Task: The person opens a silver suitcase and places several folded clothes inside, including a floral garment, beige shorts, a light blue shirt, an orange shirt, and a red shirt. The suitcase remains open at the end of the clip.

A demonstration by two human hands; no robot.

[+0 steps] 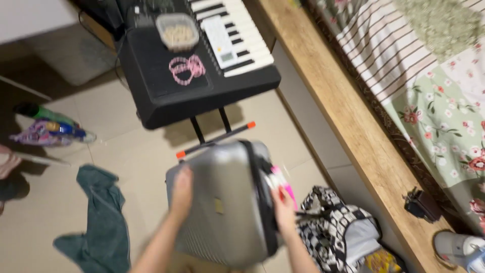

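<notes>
My left hand (182, 191) lies flat on the grey shell of the suitcase (222, 202), fingers spread and pressed against its face near the left edge. My right hand (284, 210) is at the case's dark zip edge, fingers curled onto it just under something pink (281, 180) that sticks out of the seam — the blur hides how tightly they close. The suitcase stands between my forearms, tilted a little, above the pale tiled floor (136, 151).

Just right of the case, touching my right wrist, sits a black-and-white patterned bag (337, 230). Left of the case a teal cloth (103, 222) lies crumpled on the floor, well apart from my left hand. Farther left, near the wall, are a green bottle (43, 114) and a purple-blue packet (48, 132).

Beyond the case stands a black keyboard (197, 65) on a stand, whose foot has orange end caps (181, 154). On it rest a clear tub (178, 31), pink bands (187, 69) and a white calculator-like device (221, 40).

Along the right runs a wooden bed frame (348, 116) with a floral and striped quilt (439, 96) — a small black object (422, 203) sits on the wood.
</notes>
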